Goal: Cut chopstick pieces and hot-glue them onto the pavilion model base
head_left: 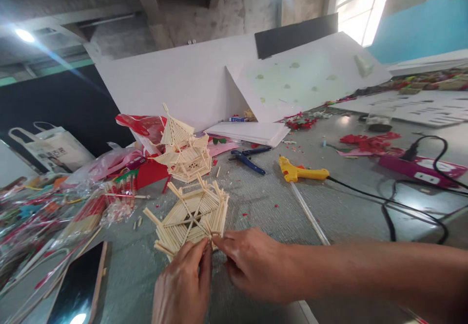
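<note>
A hexagonal frame of pale wooden sticks [193, 212] lies on the grey table, with short sticks slanting up at its corners. At its near edge my left hand [186, 277] pinches a corner of the frame, thumb and fingers together. My right hand [252, 260] meets it there from the right, its fingers curled and its index fingertip touching the same corner. Whatever small piece lies between the fingertips is hidden. Behind the frame stands a tiered, pointed stick model [181, 146]. A yellow glue gun [303, 172] with a clear glue stick lies to the right.
Blue-handled pliers [248, 161] lie behind the frame. A phone [78, 285] and bagged craft sticks [84, 212] are at left. A black cord runs from the glue gun to a purple power strip [420, 168] at right. White boards [175, 80] lean at the back.
</note>
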`<control>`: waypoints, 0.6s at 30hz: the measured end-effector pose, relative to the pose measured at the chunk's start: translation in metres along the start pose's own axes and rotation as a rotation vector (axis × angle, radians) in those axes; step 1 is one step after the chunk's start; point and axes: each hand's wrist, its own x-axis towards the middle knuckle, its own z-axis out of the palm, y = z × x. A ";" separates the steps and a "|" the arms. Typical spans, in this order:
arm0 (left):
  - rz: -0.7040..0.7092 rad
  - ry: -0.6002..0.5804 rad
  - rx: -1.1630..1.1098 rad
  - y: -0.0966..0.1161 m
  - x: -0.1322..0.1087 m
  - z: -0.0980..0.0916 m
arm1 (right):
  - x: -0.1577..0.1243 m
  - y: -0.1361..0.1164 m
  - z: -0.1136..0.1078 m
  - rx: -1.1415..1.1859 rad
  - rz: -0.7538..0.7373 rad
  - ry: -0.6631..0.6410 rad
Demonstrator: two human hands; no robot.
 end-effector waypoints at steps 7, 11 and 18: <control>0.004 -0.018 0.011 -0.001 0.001 0.002 | 0.003 0.001 0.001 -0.017 -0.004 -0.015; -0.008 -0.047 0.000 -0.001 0.001 0.001 | 0.005 0.001 0.004 -0.003 -0.013 0.024; -0.054 -0.081 -0.009 0.001 0.001 0.000 | 0.004 0.000 0.002 0.016 -0.023 0.021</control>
